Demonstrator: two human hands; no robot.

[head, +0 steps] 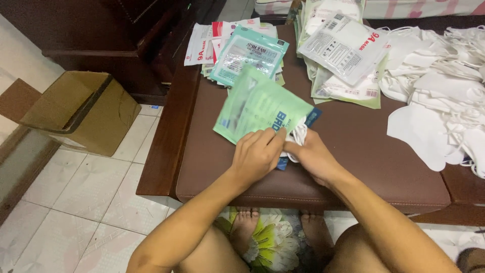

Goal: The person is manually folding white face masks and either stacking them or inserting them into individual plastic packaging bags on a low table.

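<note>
**One pouch in hand, a heap of masks left**

The left hand (257,154) pinches the mouth of a green pouch (260,103), fingers closed on its edge; the right hand (313,156) grips a white mask (298,135) at that opening, seemingly part-way in; both lie low on the brown worktop (353,146); pouch stacks (348,50) sit behind; loose masks (444,101) heap at right, so much looks left.

**Green pouch and white mask over the seat**

A flat, pale green plastic pouch with blue lettering (260,106) is tilted above the brown leather cushion, open end toward the person. A folded white fabric face mask with elastic loops (298,135) sits bunched at its mouth, partly inside.
</note>
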